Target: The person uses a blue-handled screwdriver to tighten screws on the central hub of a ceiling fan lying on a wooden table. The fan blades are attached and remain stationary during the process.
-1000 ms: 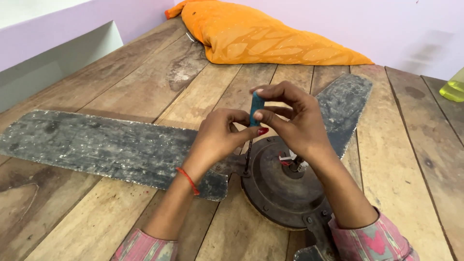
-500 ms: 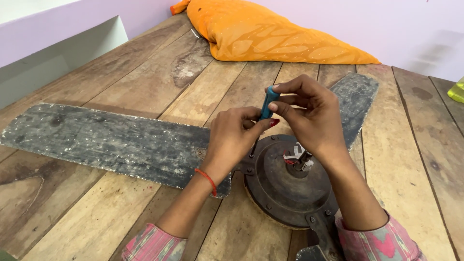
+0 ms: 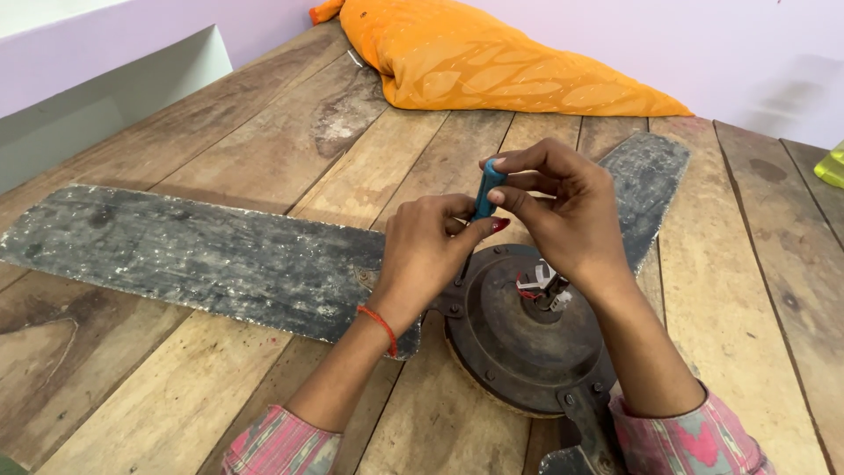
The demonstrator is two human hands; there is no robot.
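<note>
Both hands point(image 3: 492, 224) stay gripping blue screwdriver handle point(image 3: 486, 188) above fan hub point(image 3: 527, 330).

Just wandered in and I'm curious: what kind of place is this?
Probably a home or small repair corner: a dusty ceiling fan lies on a worn plank platform, with an orange pillow by a lilac wall.

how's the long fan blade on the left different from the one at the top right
The left blade lies fully in view, long across the planks; the top-right blade is partly hidden behind the right hand and looks shorter. The left blade shows more pale speckling. Both are dark, grimy and flat, joined to the round motor hub.
</note>
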